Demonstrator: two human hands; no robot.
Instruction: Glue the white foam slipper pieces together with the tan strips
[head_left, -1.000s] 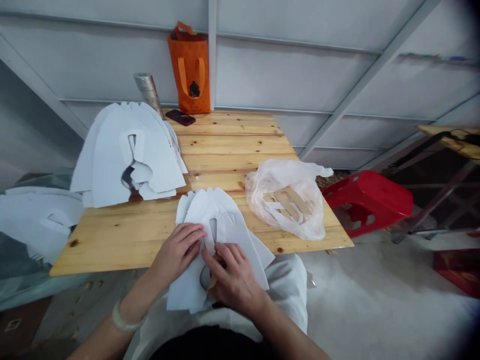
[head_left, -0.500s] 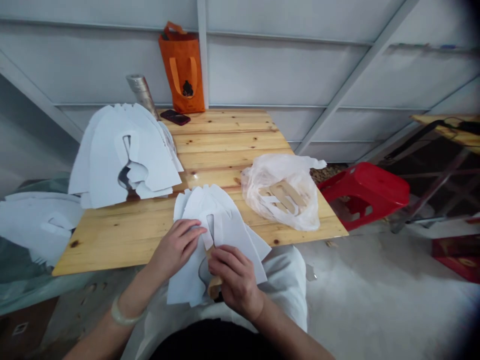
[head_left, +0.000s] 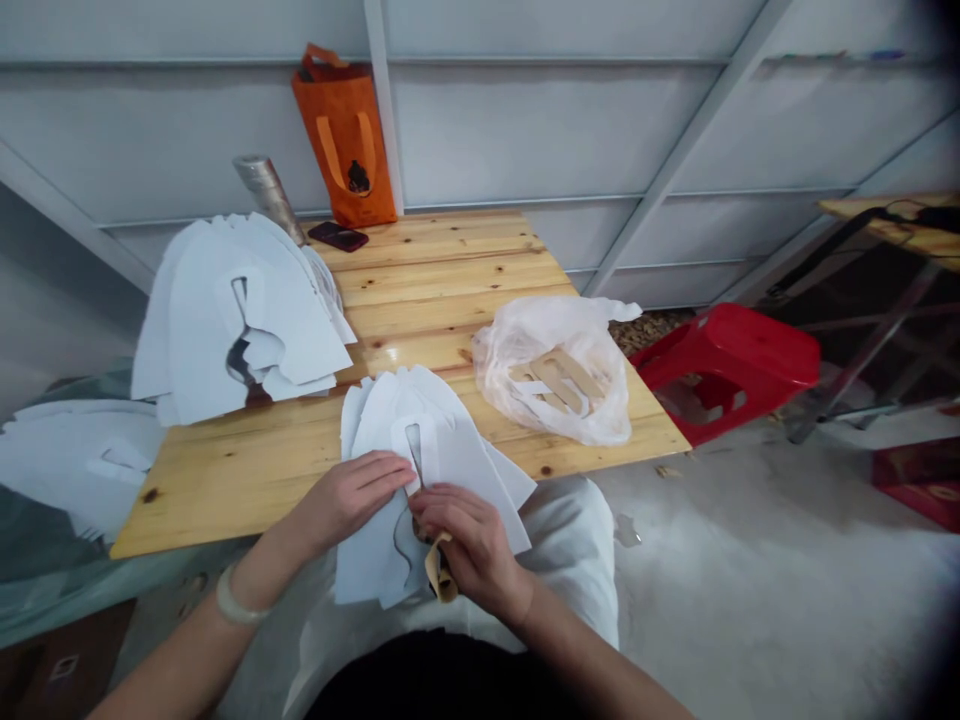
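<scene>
A stack of white cut sheets (head_left: 461, 450) with a central slot leans on the table's front edge and my lap. My left hand (head_left: 367, 495) lies on the stack left of the slot, fingers stretched and close together, fingertips at the slot's lower end. Curled brown paper (head_left: 441, 572) is pinched in my right hand (head_left: 469, 545), just below the slot. The fingertips of both hands are nearly touching. To the right, a clear plastic bag (head_left: 551, 320) holds brown and white cut pieces (head_left: 566, 380).
A larger stack of white sheets (head_left: 199, 330) stands on the wooden table (head_left: 420, 270) at the left, another (head_left: 60, 450) beyond its edge. Behind are a phone (head_left: 338, 236), a roll (head_left: 270, 195) and an orange bag (head_left: 349, 140). A red stool (head_left: 757, 345) stands right.
The view has shifted slightly. My left hand's fingers lie flatter over the sheets. The brown paper's curled end has swung to the right under my right hand.
</scene>
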